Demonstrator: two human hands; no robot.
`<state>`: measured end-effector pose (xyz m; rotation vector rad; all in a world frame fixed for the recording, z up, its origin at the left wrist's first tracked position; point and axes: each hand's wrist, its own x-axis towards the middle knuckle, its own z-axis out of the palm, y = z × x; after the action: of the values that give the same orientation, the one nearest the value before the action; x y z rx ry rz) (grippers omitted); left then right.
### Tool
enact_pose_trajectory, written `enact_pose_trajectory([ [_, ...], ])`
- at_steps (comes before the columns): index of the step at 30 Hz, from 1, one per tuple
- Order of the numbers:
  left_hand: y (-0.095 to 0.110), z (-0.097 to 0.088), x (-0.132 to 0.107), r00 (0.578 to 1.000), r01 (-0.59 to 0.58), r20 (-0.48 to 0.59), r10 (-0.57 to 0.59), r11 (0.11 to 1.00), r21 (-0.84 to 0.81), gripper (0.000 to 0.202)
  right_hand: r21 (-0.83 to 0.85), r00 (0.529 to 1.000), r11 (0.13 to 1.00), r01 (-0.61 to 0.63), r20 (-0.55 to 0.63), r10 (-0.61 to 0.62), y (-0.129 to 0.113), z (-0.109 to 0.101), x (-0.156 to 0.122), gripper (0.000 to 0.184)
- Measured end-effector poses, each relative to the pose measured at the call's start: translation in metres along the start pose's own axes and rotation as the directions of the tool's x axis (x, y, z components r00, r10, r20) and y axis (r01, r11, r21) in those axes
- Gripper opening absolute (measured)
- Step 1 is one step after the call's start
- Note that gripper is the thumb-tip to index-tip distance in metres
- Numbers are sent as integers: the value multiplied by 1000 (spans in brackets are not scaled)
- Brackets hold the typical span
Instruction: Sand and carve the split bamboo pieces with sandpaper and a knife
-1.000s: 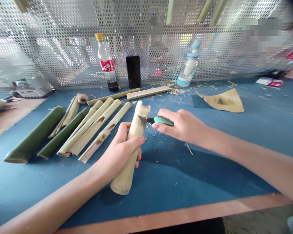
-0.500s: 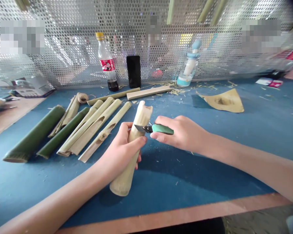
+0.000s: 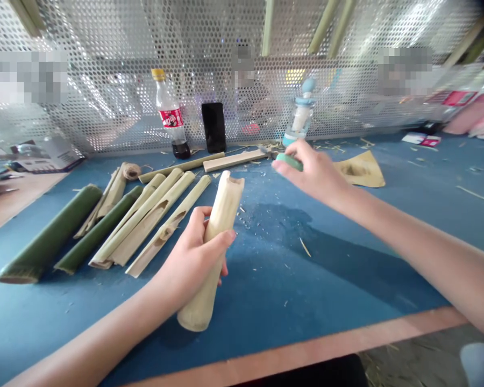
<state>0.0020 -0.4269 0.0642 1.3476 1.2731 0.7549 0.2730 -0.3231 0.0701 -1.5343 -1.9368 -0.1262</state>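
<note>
My left hand is wrapped round a pale, peeled bamboo tube, tilted with its notched end up and away from me. Its lower end is just over the blue tabletop. In my right hand is a knife with a green handle, gripped between thumb and fingers. The blade points left and away, above the far part of the table, apart from the tube. A curved sheet of sandpaper with a dark worn patch lies behind my right wrist.
At left lie a thick green bamboo tube, a thinner green piece and several split bamboo strips. A cola bottle, a black phone and a blue-topped bottle stand before the perforated metal screen. Shavings litter the table.
My right hand has lifted the knife off the tube and moved it away, up and to the right. My left hand still holds the tube. The view has shifted slightly.
</note>
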Motion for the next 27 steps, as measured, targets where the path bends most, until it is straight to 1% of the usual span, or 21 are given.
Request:
enact_pose_trajectory([
  [3, 2, -2, 7, 997, 74, 9, -74, 997, -14, 30, 200, 983, 977, 71, 152, -103, -28, 3, -16, 43],
  [4, 2, -1, 9, 996, 88, 6, -87, 996, -20, 29, 251, 969, 964, 83, 207, -137, -36, 2, -21, 41],
  [6, 4, 0, 10, 996, 89, -12, -89, 995, -36, 28, 336, 922, 936, 100, 321, -214, -48, 1, -30, 38],
  [8, 5, 1, 10, 996, 90, -24, -91, 995, -39, 29, 386, 865, 915, 116, 414, -284, -56, 0, -37, 36],
  [9, 5, 1, 9, 995, 100, -22, -101, 994, -35, 29, 396, 841, 909, 128, 442, -311, -59, 0, -40, 36],
  [10, 4, 1, 9, 994, 108, -18, -109, 994, -30, 30, 394, 827, 908, 143, 457, -328, -61, 1, -42, 36],
  [12, 2, 1, 9, 995, 94, -19, -95, 995, -24, 34, 360, 814, 916, 177, 470, -342, -60, 5, -43, 38],
  [13, 0, 1, 8, 996, 79, -27, -79, 997, -18, 35, 332, 815, 924, 188, 472, -335, -56, 8, -40, 40],
  [14, -1, 1, 7, 998, 61, -32, -61, 998, -11, 35, 293, 831, 938, 186, 462, -309, -50, 11, -36, 42],
  [16, -3, 2, 5, 999, 30, -17, -30, 1000, -2, 35, 174, 895, 975, 135, 401, -196, -32, 17, -24, 46],
  [17, -3, 2, 3, 1000, 17, -2, -17, 1000, 0, 36, 117, 928, 989, 88, 351, -124, -22, 19, -18, 47],
  [18, -3, 2, 2, 1000, 9, 15, -9, 1000, 1, 36, 79, 950, 996, 38, 305, -61, -14, 20, -13, 49],
  [19, -3, 2, 1, 1000, 8, 30, -8, 1000, 4, 37, 71, 963, 997, 2, 269, -21, -10, 20, -10, 50],
  [20, -2, 2, 1, 999, 14, 39, -15, 1000, 10, 37, 102, 966, 995, -7, 256, -19, -9, 18, -10, 50],
  [21, -1, 2, 1, 999, 28, 39, -29, 999, 16, 37, 169, 961, 986, 11, 271, -57, -13, 15, -13, 48],
  [22, 0, 1, 2, 998, 44, 34, -45, 999, 18, 36, 253, 946, 966, 45, 300, -123, -21, 12, -19, 46],
  [24, 0, 0, 5, 996, 84, 21, -84, 996, 18, 34, 375, 889, 920, 116, 374, -265, -43, 6, -35, 44],
  [26, 1, -1, 8, 994, 105, 0, -105, 994, 19, 33, 390, 822, 909, 148, 463, -332, -64, 4, -48, 44],
  [27, 2, 0, 8, 994, 106, -10, -106, 994, 17, 34, 368, 803, 917, 156, 493, -335, -70, 4, -51, 45],
])
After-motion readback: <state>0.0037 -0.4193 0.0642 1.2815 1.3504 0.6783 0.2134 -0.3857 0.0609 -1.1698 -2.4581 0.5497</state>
